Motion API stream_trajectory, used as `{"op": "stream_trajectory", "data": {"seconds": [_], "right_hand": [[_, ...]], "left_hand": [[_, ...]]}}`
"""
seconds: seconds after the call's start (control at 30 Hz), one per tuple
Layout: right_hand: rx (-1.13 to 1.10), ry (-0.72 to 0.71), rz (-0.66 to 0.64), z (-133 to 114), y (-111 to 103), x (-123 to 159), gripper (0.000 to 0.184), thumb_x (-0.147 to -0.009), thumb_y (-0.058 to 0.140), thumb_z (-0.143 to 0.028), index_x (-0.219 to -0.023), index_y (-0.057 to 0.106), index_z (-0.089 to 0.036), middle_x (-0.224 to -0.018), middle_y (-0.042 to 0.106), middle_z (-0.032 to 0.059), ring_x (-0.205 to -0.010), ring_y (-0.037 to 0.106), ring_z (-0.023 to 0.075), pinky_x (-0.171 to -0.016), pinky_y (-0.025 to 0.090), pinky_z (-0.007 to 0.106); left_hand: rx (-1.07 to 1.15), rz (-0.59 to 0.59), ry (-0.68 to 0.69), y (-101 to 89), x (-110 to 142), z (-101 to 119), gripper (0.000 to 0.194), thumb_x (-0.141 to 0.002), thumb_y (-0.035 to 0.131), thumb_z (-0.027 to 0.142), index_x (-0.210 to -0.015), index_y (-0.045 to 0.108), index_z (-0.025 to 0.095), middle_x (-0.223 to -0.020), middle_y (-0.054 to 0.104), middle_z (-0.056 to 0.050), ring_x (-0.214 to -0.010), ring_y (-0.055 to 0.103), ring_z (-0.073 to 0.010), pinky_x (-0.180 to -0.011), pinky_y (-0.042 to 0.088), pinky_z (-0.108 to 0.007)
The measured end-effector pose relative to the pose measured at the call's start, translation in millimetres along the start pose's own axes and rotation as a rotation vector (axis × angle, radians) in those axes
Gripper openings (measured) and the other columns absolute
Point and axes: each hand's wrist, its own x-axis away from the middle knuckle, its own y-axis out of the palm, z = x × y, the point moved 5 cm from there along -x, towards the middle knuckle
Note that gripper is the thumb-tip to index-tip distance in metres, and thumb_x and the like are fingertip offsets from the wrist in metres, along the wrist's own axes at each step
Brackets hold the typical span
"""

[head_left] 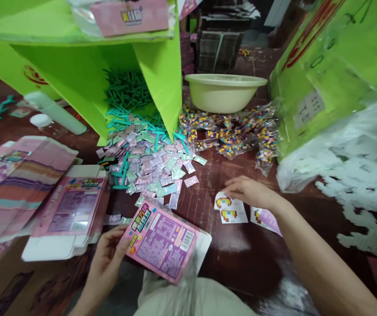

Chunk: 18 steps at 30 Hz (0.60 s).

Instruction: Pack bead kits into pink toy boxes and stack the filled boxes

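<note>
My left hand [111, 250] grips the left end of a pink and purple printed box [167, 241]. The box is tilted over my lap, and a white flap sticks out at its right end. On the table, my right hand [246, 191] has its fingers closed at the upper edge of a white pattern card [233, 213] with yellow, red and blue pixel shapes. Its thumb is mostly hidden. Just right of that card, partly behind my forearm, lies another card [264, 219], partly pink. Small pink and green sachets [155, 162] are heaped beyond the box.
Teal plastic sticks [127, 90] spill from a green bin [162, 66]. Behind bags of coloured beads [231, 131] stands a cream basin [226, 92]. Flattened boxes [73, 206] are stacked at left. White pieces [353, 202] spill from a plastic bag [333, 140] at right.
</note>
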Motion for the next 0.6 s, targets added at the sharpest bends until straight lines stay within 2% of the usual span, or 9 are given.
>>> {"op": "stream_trajectory", "data": {"seconds": [0.1, 0.17, 0.23, 0.3, 0.37, 0.47, 0.53, 0.6], "right_hand": [[0.020, -0.144, 0.080, -29, 0, -31, 0.028, -0.103, 0.057, -0.039, -0.102, 0.080, -0.023, -0.126, 0.072, 0.0099, -0.119, 0.065, 0.0270, -0.108, 0.046, 0.044], [0.045, -0.165, 0.027, -51, 11, -64, 0.018, -0.102, 0.061, -0.030, -0.104, 0.075, -0.019, -0.124, 0.070, 0.0107, -0.118, 0.065, 0.0231, -0.107, 0.047, 0.037], [0.117, -0.123, -0.017, -66, 25, -96, 0.010, -0.094, 0.070, -0.018, -0.103, 0.074, -0.016, -0.121, 0.070, 0.0133, -0.117, 0.065, 0.0250, -0.103, 0.049, 0.035], [0.178, -0.077, -0.041, -73, 38, -120, 0.019, -0.085, 0.075, -0.010, -0.104, 0.073, -0.013, -0.118, 0.070, 0.0164, -0.115, 0.065, 0.0300, -0.098, 0.050, 0.038], [0.225, -0.028, -0.057, -72, 47, -131, 0.030, -0.081, 0.077, -0.009, -0.111, 0.073, -0.013, -0.117, 0.071, 0.0178, -0.111, 0.067, 0.0332, -0.091, 0.052, 0.039], [0.272, 0.017, -0.087, -67, 51, -125, 0.025, -0.082, 0.078, -0.014, -0.107, 0.074, -0.016, -0.107, 0.075, 0.0143, -0.099, 0.071, 0.0316, -0.081, 0.051, 0.035], [0.280, -0.001, -0.102, -69, 44, -120, 0.013, -0.083, 0.079, -0.016, -0.095, 0.076, -0.020, -0.097, 0.075, 0.0092, -0.093, 0.071, 0.0274, -0.078, 0.050, 0.032], [0.270, -0.037, -0.062, -75, 29, -125, 0.006, -0.086, 0.078, -0.019, -0.091, 0.075, -0.021, -0.096, 0.074, 0.0061, -0.094, 0.070, 0.0234, -0.080, 0.050, 0.029]], "left_hand": [[-0.221, -0.113, 0.178, -1.8, 1, 8, 0.022, -0.102, 0.064, 0.038, -0.121, 0.060, 0.027, -0.127, 0.065, -0.009, -0.121, 0.066, -0.0256, -0.101, 0.058, -0.041], [-0.461, -0.211, 0.356, 11.7, -8, 28, 0.038, -0.098, 0.069, 0.039, -0.133, 0.058, 0.028, -0.140, 0.060, -0.013, -0.133, 0.059, -0.0321, -0.112, 0.050, -0.053], [-0.692, -0.359, 0.546, 37.0, -21, 50, 0.068, -0.089, 0.081, 0.042, -0.148, 0.052, 0.029, -0.160, 0.047, -0.017, -0.150, 0.041, -0.0405, -0.124, 0.032, -0.066], [-0.846, -0.544, 0.679, 67.6, -35, 67, 0.099, -0.076, 0.091, 0.045, -0.160, 0.041, 0.029, -0.172, 0.031, -0.018, -0.159, 0.023, -0.0453, -0.128, 0.013, -0.072], [-0.914, -0.720, 0.728, 95.8, -48, 76, 0.118, -0.066, 0.096, 0.051, -0.164, 0.035, 0.026, -0.174, 0.027, -0.019, -0.161, 0.017, -0.0469, -0.127, 0.004, -0.074], [-0.906, -0.904, 0.774, 124.2, -60, 82, 0.117, -0.066, 0.092, 0.060, -0.162, 0.039, 0.020, -0.161, 0.047, -0.023, -0.158, 0.026, -0.0472, -0.127, 0.006, -0.074], [-0.900, -0.931, 0.823, 131.1, -62, 89, 0.110, -0.070, 0.091, 0.060, -0.159, 0.045, 0.015, -0.145, 0.060, -0.024, -0.152, 0.037, -0.0469, -0.127, 0.013, -0.071], [-0.933, -0.908, 0.822, 130.5, -61, 99, 0.110, -0.067, 0.096, 0.057, -0.156, 0.049, 0.013, -0.134, 0.065, -0.023, -0.144, 0.048, -0.0466, -0.126, 0.023, -0.069]]}}
